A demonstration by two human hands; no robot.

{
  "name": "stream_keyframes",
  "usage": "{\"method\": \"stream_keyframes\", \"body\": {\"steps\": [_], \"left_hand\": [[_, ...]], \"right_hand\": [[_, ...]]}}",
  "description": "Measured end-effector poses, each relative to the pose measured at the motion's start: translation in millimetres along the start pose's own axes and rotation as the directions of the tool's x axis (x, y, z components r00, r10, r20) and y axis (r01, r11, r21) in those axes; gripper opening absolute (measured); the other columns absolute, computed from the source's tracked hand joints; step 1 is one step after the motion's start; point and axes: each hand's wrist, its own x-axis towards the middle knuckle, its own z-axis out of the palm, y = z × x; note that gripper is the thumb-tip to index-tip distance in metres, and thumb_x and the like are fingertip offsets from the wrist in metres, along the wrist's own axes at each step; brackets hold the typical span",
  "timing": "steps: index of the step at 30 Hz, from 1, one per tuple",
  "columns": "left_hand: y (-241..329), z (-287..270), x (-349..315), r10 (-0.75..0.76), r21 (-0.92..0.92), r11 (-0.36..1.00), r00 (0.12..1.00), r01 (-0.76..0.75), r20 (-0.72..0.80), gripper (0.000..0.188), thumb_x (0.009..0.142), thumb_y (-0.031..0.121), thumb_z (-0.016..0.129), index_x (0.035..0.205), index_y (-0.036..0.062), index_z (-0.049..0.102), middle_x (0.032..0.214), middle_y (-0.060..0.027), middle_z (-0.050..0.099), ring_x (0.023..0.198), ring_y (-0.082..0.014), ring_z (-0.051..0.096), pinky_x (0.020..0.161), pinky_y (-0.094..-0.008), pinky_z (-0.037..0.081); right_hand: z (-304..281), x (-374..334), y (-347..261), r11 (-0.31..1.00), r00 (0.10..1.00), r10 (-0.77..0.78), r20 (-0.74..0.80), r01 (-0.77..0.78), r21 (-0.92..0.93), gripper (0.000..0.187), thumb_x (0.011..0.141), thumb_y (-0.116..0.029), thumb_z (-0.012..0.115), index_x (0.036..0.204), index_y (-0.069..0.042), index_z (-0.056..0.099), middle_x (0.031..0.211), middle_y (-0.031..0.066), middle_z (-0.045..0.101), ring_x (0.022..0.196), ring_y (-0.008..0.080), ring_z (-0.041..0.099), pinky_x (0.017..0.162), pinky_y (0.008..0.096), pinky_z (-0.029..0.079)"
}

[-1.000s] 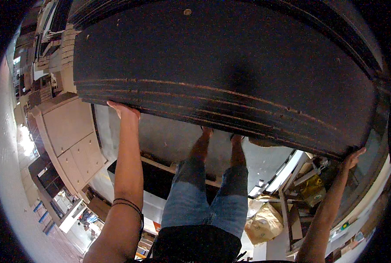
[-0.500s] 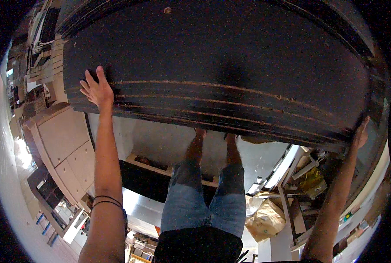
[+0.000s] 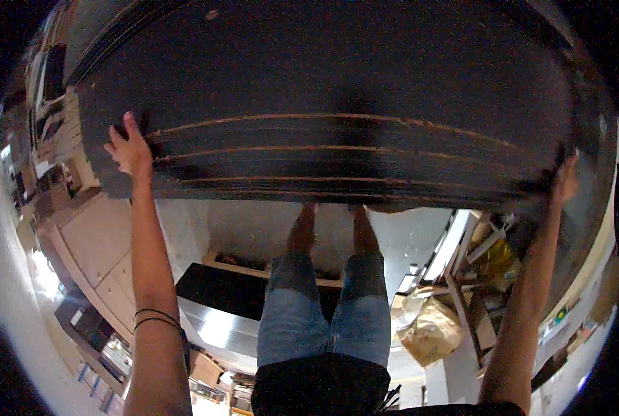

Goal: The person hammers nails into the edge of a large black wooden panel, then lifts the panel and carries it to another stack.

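The left hand (image 3: 132, 151) is spreading its open fingers against the near edge of a stack of dark boards (image 3: 316, 73), close to the left corner. The right hand (image 3: 567, 182) is resting at the right end — whether its fingers are gripping, I cannot tell. The stack is stretching across, just ahead of the person's legs (image 3: 301, 234).

Right of the left hand (image 3: 132, 151), black panels (image 3: 323, 69) show thin brown stripes; below and left of the right hand (image 3: 566, 182), a bag (image 3: 431, 333) is tan.
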Motion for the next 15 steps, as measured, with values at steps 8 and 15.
{"method": "stream_keyframes", "body": {"steps": [8, 15], "left_hand": [[-36, 4, 13, 0.196, -0.111, 0.97, 0.966, -0.216, -0.171, 0.077, 0.085, 0.06, 0.044, 0.132, 0.0005, 0.038, 0.135, -0.0228, 0.035, 0.125, -0.0358, 0.034, 0.099, -0.0488, 0.031], [73, -95, -306, 0.707, -0.809, 0.524, 0.665, -0.266, 0.24, 0.013, 0.082, 0.01, 0.061, 0.094, 0.0037, 0.059, 0.088, -0.0086, 0.058, 0.079, -0.0227, 0.056, 0.071, -0.0329, 0.047]], "right_hand": [[-15, -8, -27, 0.983, 0.996, 0.086, -0.004, -0.084, 0.163, 0.053, 0.094, -0.052, 0.037, 0.123, -0.01, 0.054, 0.088, 0.0211, 0.066, 0.079, 0.0362, 0.063, 0.068, 0.0416, 0.049], [-65, -220, 12, 0.959, 0.994, 0.108, -0.006, -0.102, 0.264, 0.035, 0.09, -0.032, 0.056, 0.099, 0.0, 0.068, 0.079, 0.0095, 0.068, 0.067, 0.0176, 0.06, 0.062, 0.0334, 0.046]]}}
